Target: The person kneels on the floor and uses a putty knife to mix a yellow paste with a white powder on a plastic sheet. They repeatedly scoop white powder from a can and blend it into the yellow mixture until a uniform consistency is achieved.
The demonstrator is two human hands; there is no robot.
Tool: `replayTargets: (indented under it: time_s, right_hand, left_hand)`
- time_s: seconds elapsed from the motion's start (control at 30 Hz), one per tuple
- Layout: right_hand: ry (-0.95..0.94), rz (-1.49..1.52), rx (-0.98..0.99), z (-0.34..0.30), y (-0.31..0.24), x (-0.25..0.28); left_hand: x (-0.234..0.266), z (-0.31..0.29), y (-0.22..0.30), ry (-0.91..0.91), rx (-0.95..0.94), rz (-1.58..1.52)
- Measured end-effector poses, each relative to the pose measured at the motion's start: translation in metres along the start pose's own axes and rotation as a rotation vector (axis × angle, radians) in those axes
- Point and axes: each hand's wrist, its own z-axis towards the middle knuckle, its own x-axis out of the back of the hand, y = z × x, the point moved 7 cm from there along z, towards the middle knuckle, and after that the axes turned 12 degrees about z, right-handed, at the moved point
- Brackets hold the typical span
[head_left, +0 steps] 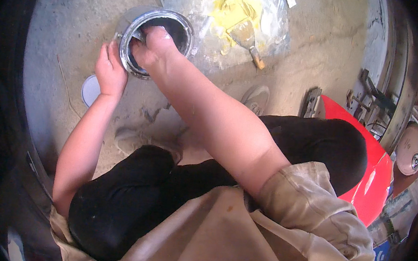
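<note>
2 hands working: my left hand (111,72) against the can (127,20) beside the board's (275,43) left edge, my right hand (155,46) inside! Fingers partly hidden; I can't tell either grip.

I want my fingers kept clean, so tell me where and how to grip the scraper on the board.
Best grip the scraper by its wooden handle, probably from the near right: that end points toward the person and slightly right, by the near edge of the board, while the broad, smeared blade points away, beside the yellow paste.
</note>
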Motion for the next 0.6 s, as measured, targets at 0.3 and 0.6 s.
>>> replayTargets:
  time_s: [0.3, 0.6]
  right_hand:
    - [-0.018, 0.203, 0.006, -0.012, -0.003, -0.009]
    - [-0.042, 0.377, -0.049, -0.007, -0.008, -0.004]
  left_hand:
    - [0.002, -0.005, -0.017, 0.064, 0.044, -0.024]
    - [0.009, -0.008, -0.034, 0.139, 0.076, 0.007]
